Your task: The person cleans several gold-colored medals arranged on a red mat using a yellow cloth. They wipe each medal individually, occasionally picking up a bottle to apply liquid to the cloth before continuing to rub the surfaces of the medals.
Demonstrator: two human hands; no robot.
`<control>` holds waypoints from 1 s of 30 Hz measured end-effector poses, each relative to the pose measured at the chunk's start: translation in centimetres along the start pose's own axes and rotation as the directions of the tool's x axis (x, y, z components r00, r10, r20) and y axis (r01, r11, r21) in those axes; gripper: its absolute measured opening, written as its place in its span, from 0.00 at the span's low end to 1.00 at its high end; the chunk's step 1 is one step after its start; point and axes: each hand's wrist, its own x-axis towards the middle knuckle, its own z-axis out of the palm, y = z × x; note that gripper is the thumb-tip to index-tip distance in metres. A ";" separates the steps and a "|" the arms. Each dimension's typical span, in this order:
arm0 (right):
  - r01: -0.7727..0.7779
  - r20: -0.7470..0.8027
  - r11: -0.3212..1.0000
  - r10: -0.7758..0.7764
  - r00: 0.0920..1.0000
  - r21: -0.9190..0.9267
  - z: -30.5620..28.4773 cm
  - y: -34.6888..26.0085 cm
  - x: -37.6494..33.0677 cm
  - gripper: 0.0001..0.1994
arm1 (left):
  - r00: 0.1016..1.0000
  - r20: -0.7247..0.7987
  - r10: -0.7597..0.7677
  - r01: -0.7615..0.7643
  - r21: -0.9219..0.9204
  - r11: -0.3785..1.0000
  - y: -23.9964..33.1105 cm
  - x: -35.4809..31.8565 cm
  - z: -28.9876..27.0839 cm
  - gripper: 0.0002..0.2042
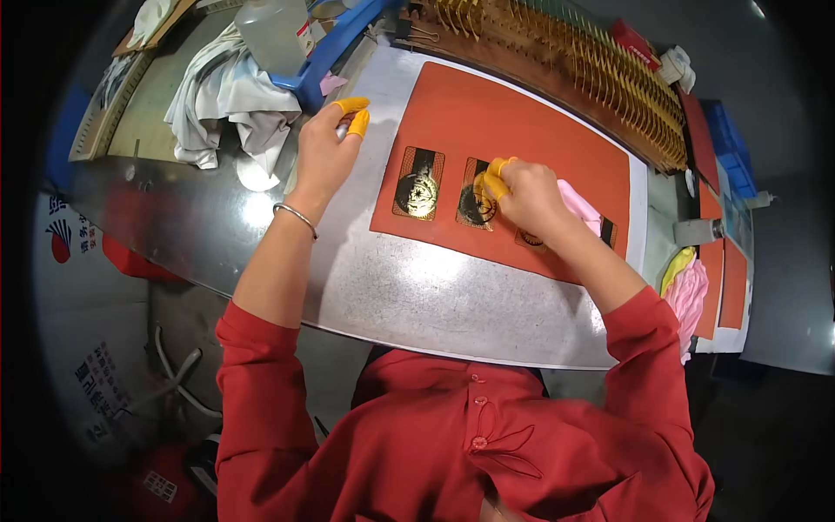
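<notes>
Red sleeves nearest, then bare forearms reaching over a scuffed, dull metal tabletop (409, 296). On it lies a flat orange-red mat (522, 130), matte, smooth, corners square.

Right hand (526, 196), yellow rubber cots on the fingertips (494, 174), is curled shut, pressing a pink cloth (578, 204) onto the middle one of three small dark cards with gold emblems (474, 196). Left card (418, 183) lies free just beside it; the right-most is mostly hidden under the wrist.

Cards look thin, light, stiff and glossy, the foil probably easy to smudge or scratch; judged best lifted by the edges, with covered fingertips.

Left hand (329, 148), thin bangle at the wrist, rests at the mat's near-left corner, yellow-capped thumb and forefinger pinched together on something small and pale; what it is, cannot tell.

Farther: crumpled white cloth (222, 96), soft and folded, a blue plastic piece (326, 48), and a wooden rack of upright gold-edged slips (574, 61) along the back.
</notes>
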 end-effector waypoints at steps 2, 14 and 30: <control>0.097 0.052 0.993 -0.100 0.994 0.064 0.0 -1.9 -2.8 0.07 | 1.000 -0.023 0.002 -0.002 0.015 1.000 -0.3 -0.1 -0.1 0.10; 0.036 0.031 0.999 -0.036 0.999 0.018 -0.5 -2.3 -2.8 0.05 | 0.998 -0.049 0.048 -0.047 0.032 0.998 -0.6 0.4 0.4 0.09; 0.247 0.089 0.965 -0.255 0.963 0.089 -0.4 -2.0 -1.7 0.03 | 0.999 0.012 -0.045 0.045 -0.015 0.999 -0.7 0.1 0.3 0.12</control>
